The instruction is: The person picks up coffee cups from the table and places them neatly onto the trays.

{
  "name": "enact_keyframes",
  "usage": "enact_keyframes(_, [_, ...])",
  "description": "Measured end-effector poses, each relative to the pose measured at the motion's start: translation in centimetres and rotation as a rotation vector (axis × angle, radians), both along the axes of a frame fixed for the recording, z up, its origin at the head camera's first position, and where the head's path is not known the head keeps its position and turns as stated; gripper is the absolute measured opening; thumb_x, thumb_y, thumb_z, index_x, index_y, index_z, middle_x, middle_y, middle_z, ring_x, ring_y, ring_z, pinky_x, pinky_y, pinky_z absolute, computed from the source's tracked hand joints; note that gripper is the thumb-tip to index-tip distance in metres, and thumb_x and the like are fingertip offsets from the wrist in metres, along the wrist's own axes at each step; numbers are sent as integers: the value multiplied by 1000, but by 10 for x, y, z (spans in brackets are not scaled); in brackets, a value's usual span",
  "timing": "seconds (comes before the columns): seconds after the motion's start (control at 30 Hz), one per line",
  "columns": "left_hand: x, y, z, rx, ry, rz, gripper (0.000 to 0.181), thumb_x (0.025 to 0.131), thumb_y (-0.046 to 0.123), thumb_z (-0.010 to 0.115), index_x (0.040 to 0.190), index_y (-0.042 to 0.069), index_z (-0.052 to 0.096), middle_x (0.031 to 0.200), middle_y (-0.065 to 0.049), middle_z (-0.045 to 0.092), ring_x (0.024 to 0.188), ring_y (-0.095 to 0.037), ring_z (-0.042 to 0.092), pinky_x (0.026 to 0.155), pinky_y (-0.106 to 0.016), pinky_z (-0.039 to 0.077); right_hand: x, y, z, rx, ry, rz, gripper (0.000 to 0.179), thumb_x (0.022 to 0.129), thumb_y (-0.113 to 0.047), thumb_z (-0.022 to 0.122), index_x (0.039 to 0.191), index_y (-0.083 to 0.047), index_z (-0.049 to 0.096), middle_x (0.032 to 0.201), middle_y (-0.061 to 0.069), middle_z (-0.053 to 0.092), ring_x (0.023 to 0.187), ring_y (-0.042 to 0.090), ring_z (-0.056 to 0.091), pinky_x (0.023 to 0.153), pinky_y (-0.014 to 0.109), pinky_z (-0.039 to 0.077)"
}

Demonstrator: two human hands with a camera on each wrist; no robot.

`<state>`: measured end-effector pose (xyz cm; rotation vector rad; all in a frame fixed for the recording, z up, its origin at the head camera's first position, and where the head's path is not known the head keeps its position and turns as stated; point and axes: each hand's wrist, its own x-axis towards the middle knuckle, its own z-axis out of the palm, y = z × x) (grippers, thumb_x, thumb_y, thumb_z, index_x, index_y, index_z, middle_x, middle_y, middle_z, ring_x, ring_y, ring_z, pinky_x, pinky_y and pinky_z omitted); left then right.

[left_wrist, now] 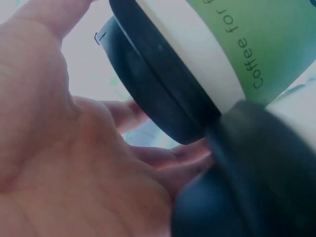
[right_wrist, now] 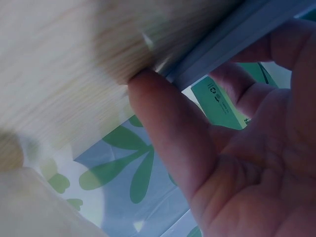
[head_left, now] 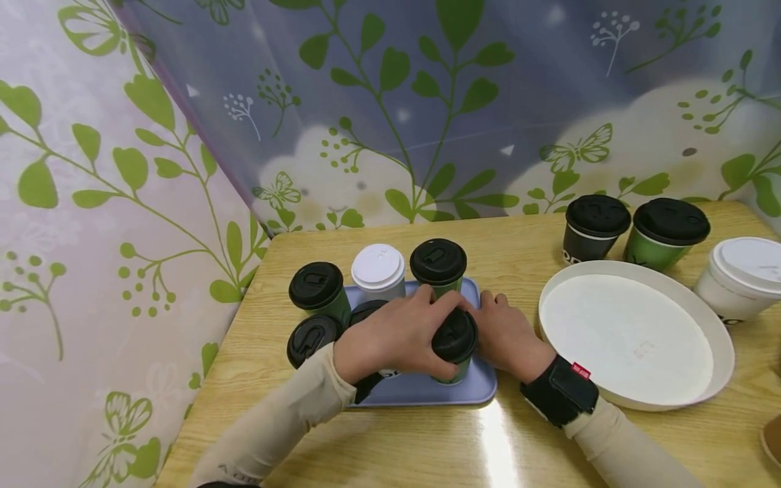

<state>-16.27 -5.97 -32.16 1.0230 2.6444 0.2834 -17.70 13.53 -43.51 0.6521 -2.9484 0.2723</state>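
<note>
In the head view a blue-purple tray (head_left: 421, 394) carries several lidded paper coffee cups. My left hand (head_left: 403, 332) reaches across and grips a green coffee cup (head_left: 454, 335) with a black lid, near the tray's front right corner. The left wrist view shows that cup's black lid (left_wrist: 158, 74) between thumb and fingers. A second black lid (left_wrist: 256, 173) is close beside it. My right hand (head_left: 506, 335) is at the tray's right side. In the right wrist view its thumb (right_wrist: 168, 128) and fingers lie on either side of the tray rim (right_wrist: 222, 49), pinching it.
Behind the held cup stand a white-lidded cup (head_left: 378, 271) and a black-lidded green cup (head_left: 438, 264). Black-lidded cups (head_left: 317, 288) occupy the tray's left side. At right lies a round white tray (head_left: 628, 332), with a black cup (head_left: 592, 227), a green cup (head_left: 665, 234) and a white cup (head_left: 741, 278) around it.
</note>
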Motion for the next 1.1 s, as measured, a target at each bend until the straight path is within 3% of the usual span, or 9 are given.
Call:
enact_keyframes(0.23, [3, -3, -3, 25, 44, -47, 78, 84, 44, 81, 149, 21, 45, 118, -13, 54, 84, -19, 58, 73, -33, 51, -1, 1, 1, 17, -42, -11, 37, 96, -18, 70, 130, -6, 62, 92, 23, 51, 75, 34, 49, 55, 47, 50])
enact_keyframes(0.4, [11, -7, -4, 64, 163, -98, 84, 84, 48, 82, 153, 18, 44, 128, -16, 55, 100, -26, 62, 87, -40, 53, 3, 2, 0, -2, -61, -17, 32, 95, -16, 71, 124, -4, 63, 94, 23, 52, 78, 36, 52, 56, 49, 51])
enact_keyframes(0.5, [24, -11, 2, 123, 265, -105, 84, 86, 50, 81, 153, 14, 45, 137, -18, 54, 114, -31, 61, 97, -45, 51, 7, 6, 0, -68, -45, 32, 25, 94, -10, 70, 116, 0, 62, 90, 23, 53, 75, 35, 53, 58, 49, 50])
enact_keyframes(0.57, [35, -10, 10, 217, 342, -126, 76, 87, 44, 81, 148, 10, 51, 136, -17, 56, 117, -31, 61, 100, -47, 49, 10, 10, 6, -140, -64, 84, 22, 93, -6, 71, 112, 1, 62, 89, 21, 53, 75, 33, 53, 60, 48, 49])
enact_keyframes(0.7, [61, -2, 21, 415, 484, -193, 48, 89, 29, 77, 131, 8, 64, 120, -8, 63, 101, -20, 63, 90, -36, 52, 13, 25, 25, -259, -35, 193, 17, 89, 4, 69, 104, -1, 62, 89, 16, 55, 76, 28, 55, 65, 44, 50])
enact_keyframes(0.77, [72, 5, 21, 469, 530, -213, 35, 89, 25, 76, 120, 11, 68, 108, -1, 63, 90, -14, 61, 82, -29, 52, 19, 35, 37, -281, -27, 197, 16, 89, 7, 66, 103, 0, 63, 95, 17, 59, 83, 30, 60, 70, 45, 53])
enact_keyframes(0.87, [80, 17, 11, 481, 568, -217, 20, 90, 26, 74, 108, 17, 72, 92, 5, 58, 75, -7, 54, 68, -21, 47, 36, 56, 55, -288, -14, 161, 20, 91, 9, 61, 108, 0, 66, 103, 14, 65, 94, 32, 65, 78, 47, 55])
enact_keyframes(0.93, [81, 29, 0, 445, 554, -219, 16, 92, 28, 72, 105, 19, 72, 85, 7, 56, 68, -5, 51, 61, -20, 44, 51, 75, 65, -289, 31, 144, 23, 91, 8, 62, 110, -3, 68, 107, 10, 67, 99, 30, 66, 81, 46, 55])
enact_keyframes(1.1, [73, 69, -29, 225, 457, -173, 18, 102, 35, 61, 110, 22, 70, 80, 8, 58, 62, -3, 53, 48, -20, 37, 84, 130, 76, -297, 309, 93, 31, 83, 11, 67, 104, -11, 70, 103, 2, 70, 86, 11, 62, 71, 21, 48])
